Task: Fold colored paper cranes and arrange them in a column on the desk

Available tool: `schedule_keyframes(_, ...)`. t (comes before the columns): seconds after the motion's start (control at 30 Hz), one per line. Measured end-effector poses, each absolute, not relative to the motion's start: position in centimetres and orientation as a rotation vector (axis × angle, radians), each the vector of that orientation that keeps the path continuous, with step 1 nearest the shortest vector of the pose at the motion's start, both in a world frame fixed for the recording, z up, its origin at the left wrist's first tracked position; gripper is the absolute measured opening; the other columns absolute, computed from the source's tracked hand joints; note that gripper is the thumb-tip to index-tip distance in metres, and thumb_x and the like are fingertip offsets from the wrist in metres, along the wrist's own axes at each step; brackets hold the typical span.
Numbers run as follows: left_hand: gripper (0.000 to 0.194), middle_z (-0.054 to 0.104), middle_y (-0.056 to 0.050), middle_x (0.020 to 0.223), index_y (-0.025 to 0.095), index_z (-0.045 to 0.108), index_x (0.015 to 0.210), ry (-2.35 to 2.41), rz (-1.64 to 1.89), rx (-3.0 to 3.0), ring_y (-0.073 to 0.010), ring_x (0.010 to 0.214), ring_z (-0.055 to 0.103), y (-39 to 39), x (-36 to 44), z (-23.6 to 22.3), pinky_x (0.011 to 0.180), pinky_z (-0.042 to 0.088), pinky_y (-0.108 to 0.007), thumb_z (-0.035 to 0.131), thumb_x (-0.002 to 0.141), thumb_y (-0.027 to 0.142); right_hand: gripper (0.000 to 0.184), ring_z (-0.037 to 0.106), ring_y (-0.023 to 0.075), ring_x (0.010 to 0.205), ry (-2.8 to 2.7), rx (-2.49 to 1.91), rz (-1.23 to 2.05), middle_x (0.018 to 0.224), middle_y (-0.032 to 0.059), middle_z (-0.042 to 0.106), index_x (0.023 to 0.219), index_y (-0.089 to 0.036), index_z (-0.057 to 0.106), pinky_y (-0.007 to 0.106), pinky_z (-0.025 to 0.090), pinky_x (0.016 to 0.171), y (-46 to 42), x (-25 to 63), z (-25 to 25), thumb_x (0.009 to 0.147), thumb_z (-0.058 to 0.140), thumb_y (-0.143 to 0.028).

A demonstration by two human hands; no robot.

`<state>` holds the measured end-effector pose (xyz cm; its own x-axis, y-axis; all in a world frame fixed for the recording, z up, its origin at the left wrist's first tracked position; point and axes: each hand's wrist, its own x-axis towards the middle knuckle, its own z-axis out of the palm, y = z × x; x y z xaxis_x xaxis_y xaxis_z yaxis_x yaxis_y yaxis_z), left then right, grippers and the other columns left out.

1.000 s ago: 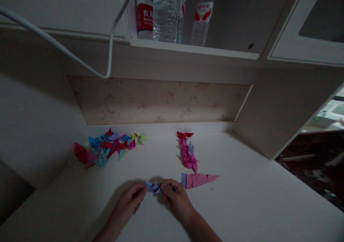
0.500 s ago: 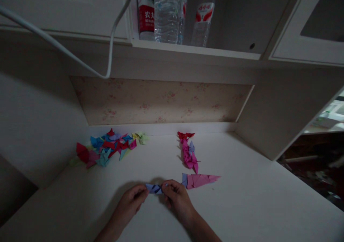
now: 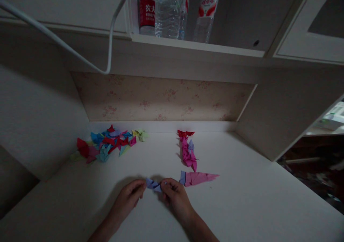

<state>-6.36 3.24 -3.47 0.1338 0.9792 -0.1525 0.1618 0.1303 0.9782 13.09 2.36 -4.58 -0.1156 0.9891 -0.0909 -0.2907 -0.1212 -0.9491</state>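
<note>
A small folded strip of blue-violet origami paper [image 3: 153,185] is stretched between my two hands, a little above the white desk. My left hand [image 3: 131,194] pinches its left end between thumb and fingertips. On the other end, my right hand [image 3: 174,195] has thumb and fingers closed, hiding part of the paper. Just right of that hand lies a fan of pink folded papers [image 3: 200,178] with a blue-violet piece [image 3: 182,178] at its left end. Behind the fan, magenta folded paper pieces [image 3: 188,154] lie in a column with a red one [image 3: 185,133] at the top.
A heap of many-coloured folded papers [image 3: 107,145] lies at the desk's back left. Overhead, a shelf [image 3: 199,44] holds several plastic bottles [image 3: 168,16]. A white bent lamp arm or cable [image 3: 67,48] hangs at upper left. Side panels [image 3: 282,105] enclose the white desk [image 3: 242,199].
The blue-violet paper now tilts down to the right and looks slightly twisted. Both hands keep their pinch with small shifts. The camera view has moved slightly.
</note>
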Motion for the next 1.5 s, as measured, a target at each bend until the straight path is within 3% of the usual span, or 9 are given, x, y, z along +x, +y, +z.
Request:
schedule_keyframes(0.4,0.045,0.049,0.007,0.056,0.015,0.060,0.088,1.254,0.990,1.177,-0.0039,0.035,0.032,3.5,-6.5,-4.1,0.035,0.019,-0.018,0.057,0.074,0.058,0.040,0.034,0.0058,0.039,-0.712,-0.973,1.447,0.048,-0.0071,0.048,0.081,-0.016,0.062,0.018,0.023,0.036,2.4,13.7,-3.4,0.070,0.073,-0.053)
schedule_keyframes(1.07,0.045,0.048,0.007,0.055,0.016,0.059,0.080,1.253,0.957,1.216,-0.0039,0.035,0.032,3.7,-6.5,-4.2,0.035,0.019,-0.018,0.060,0.071,0.060,0.045,0.034,0.0050,0.034,-0.788,-0.920,1.475,0.045,-0.0066,0.050,0.080,-0.016,0.058,0.018,0.019,0.034,2.5,13.2,-3.5,0.073,0.068,-0.060)
schedule_keyframes(1.5,0.046,0.047,0.007,0.055,0.017,0.058,0.076,1.275,0.925,1.202,-0.0043,0.036,0.031,3.6,-6.2,-3.8,0.036,0.020,-0.018,0.060,0.070,0.062,0.046,0.035,0.0053,0.034,-0.816,-0.941,1.497,0.046,-0.0060,0.051,0.084,-0.014,0.063,0.019,0.019,0.034,2.8,13.2,-3.9,0.073,0.068,-0.058)
